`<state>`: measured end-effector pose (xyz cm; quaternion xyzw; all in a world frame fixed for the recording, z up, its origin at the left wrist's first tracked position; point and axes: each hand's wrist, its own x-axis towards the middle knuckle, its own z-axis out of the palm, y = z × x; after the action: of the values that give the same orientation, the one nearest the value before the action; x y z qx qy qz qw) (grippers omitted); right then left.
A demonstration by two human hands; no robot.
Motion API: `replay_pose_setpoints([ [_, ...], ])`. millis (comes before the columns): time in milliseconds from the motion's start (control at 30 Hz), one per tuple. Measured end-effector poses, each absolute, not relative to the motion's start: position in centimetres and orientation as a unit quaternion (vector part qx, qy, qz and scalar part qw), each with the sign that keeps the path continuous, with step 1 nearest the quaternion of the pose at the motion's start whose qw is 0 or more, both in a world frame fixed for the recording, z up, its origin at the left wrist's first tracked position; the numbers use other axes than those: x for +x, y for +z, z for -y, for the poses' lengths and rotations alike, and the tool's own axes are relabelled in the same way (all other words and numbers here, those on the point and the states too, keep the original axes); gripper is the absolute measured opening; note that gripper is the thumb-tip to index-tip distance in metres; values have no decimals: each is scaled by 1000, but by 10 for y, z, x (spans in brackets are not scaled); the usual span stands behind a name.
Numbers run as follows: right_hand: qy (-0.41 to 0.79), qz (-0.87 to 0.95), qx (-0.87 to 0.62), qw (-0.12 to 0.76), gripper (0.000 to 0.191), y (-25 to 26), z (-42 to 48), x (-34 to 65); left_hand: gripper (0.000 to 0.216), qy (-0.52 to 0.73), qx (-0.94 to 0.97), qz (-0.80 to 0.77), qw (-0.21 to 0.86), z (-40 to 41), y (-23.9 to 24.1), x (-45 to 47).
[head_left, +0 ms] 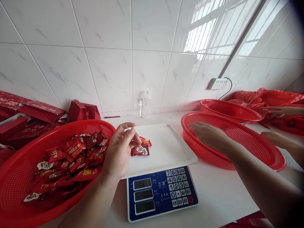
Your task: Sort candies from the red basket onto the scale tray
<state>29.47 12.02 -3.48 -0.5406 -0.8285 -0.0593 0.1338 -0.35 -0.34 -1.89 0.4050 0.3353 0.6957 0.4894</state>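
Observation:
My left hand (121,150) hovers over the left side of the white tray (171,148) of a weighing scale (162,193). Its fingers are loosely curled, the thumb apart from them, and I see nothing held. Just under the fingertips lie a few red candy packets (140,150) on the tray. My right hand (209,134) reaches into a red mesh basket (249,148) to the right of the scale, fingers stretched out flat and holding nothing. At my left stands a red basket (14,186) full of red wrapped candies (71,158).
Another person's hands (277,138) work at the far right near a second red basket (228,109) and red plastic bags (266,96). Red gift boxes (80,110) are stacked at the back left. A clear bottle (146,104) and a power strip (218,83) are by the tiled wall.

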Motion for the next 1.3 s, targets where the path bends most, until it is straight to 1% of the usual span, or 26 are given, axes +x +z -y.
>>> replay_pose_setpoints([
  [100, -19, 855, -503, 129, 42, -37, -116, 264, 19, 695, 405, -339, 488, 3, -19, -3],
  [167, 38, 887, -443, 126, 45, -40, -108, 239, 20, 696, 403, -343, 485, 3, -19, -3],
  [267, 147, 918, -359, 82, 51, -45, -93, 200, 21, 698, 403, -341, 484, 3, -19, -3],
  [333, 188, 931, -306, 63, 57, -47, -85, 176, 19, 698, 407, -335, 485, 3, -19, -4],
  [400, 180, 947, -255, 70, 57, -49, -82, 155, 16, 698, 412, -329, 485, 3, -19, -4],
  [567, 95, 974, -187, 84, 36, -58, -90, 126, 15, 699, 417, -328, 480, 4, -18, -4],
  [733, 61, 968, -218, 110, 31, -72, -100, 117, 15, 692, 418, -333, 484, 3, -19, -3],
  [1000, 53, 955, -256, 142, 21, -79, -100, 112, 15, 688, 423, -337, 484, 3, -20, -2],
  [1233, 36, 954, -247, 166, 10, -65, -89, 125, 16, 675, 433, -346, 487, 4, -20, -1],
  [1300, 31, 949, -254, 183, 9, -58, -87, 138, 16, 671, 436, -347, 489, 4, -21, -1],
])
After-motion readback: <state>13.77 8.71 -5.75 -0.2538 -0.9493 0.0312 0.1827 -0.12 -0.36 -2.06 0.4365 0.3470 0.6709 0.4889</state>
